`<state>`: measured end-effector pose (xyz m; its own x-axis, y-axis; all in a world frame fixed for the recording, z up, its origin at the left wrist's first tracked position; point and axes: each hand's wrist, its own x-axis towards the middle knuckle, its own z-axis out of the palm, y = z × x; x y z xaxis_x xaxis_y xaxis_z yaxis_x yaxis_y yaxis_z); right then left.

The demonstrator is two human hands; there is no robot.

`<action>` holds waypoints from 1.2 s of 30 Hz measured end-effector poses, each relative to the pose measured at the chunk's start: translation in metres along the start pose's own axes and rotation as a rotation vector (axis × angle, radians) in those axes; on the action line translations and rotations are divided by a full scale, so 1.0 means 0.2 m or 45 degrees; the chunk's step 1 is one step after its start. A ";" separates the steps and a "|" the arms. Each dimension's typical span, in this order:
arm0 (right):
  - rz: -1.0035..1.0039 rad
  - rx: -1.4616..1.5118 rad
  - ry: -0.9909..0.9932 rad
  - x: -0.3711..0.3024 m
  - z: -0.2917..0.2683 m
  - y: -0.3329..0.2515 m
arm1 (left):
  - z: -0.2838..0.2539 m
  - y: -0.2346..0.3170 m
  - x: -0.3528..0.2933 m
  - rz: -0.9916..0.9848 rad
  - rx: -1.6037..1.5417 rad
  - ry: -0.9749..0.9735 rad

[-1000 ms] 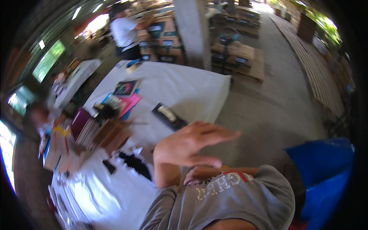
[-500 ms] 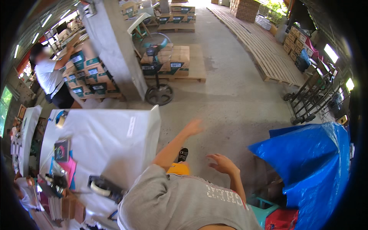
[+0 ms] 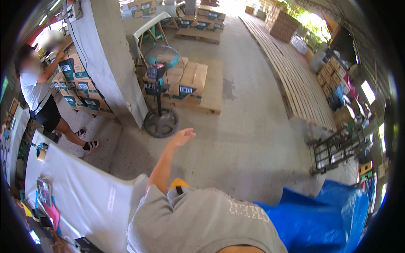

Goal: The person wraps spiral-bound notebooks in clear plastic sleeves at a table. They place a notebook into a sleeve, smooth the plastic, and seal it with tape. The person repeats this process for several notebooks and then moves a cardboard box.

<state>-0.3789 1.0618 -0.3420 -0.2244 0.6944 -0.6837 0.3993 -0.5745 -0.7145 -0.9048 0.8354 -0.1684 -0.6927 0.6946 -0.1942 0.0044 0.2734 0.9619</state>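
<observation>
My left hand (image 3: 184, 137) is stretched forward over the concrete floor with nothing in it, its fingers loosely extended. It is nearest to a pedestal fan (image 3: 158, 90) with teal blades and a round black base, but does not touch it. Below my left arm, the white-covered table (image 3: 95, 179) reaches toward my side. My right hand is out of sight, hidden behind my grey shirt or beyond the picture.
A concrete pillar (image 3: 105, 59) stands beside the fan. Cartons (image 3: 192, 82) rest on a pallet behind it. At left a person (image 3: 38, 90) reaches to stacked boxes (image 3: 82, 90). Rightward are a blue tarp (image 3: 325, 217), a black hand truck (image 3: 337, 149) and wooden pallets (image 3: 287, 76).
My body has moved forward past the table, and the fan and pillar appear closer. My right hand has left view. My left hand appears further left, and the tarp lower.
</observation>
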 end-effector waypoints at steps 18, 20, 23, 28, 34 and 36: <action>-0.388 -0.222 -0.667 2.20 0.65 -2.27 | 1.65 0.20 1.59 -0.220 -0.067 -1.437; -0.490 -0.312 -0.664 2.36 0.88 -2.53 | 1.63 -0.17 1.77 -0.168 0.421 -1.099; -0.266 -0.716 -0.599 2.46 1.15 -2.69 | 1.43 -0.34 1.98 -0.499 1.135 -1.258; -0.139 -1.167 -1.275 2.74 1.49 -2.66 | 1.03 -0.52 2.05 -0.957 -0.003 0.093; -0.297 -1.617 -1.531 2.84 2.14 -3.00 | 0.73 -1.01 2.07 -1.035 0.465 0.263; -0.300 -1.669 -1.457 2.96 2.26 -3.18 | 0.75 -0.89 2.35 -1.018 0.467 0.232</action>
<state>-1.1668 1.6427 -0.3594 -0.6044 -0.2537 -0.7552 0.5283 0.5819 -0.6183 -1.1227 1.2122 -0.4599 -0.6912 0.0978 -0.7160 -0.3197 0.8471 0.4244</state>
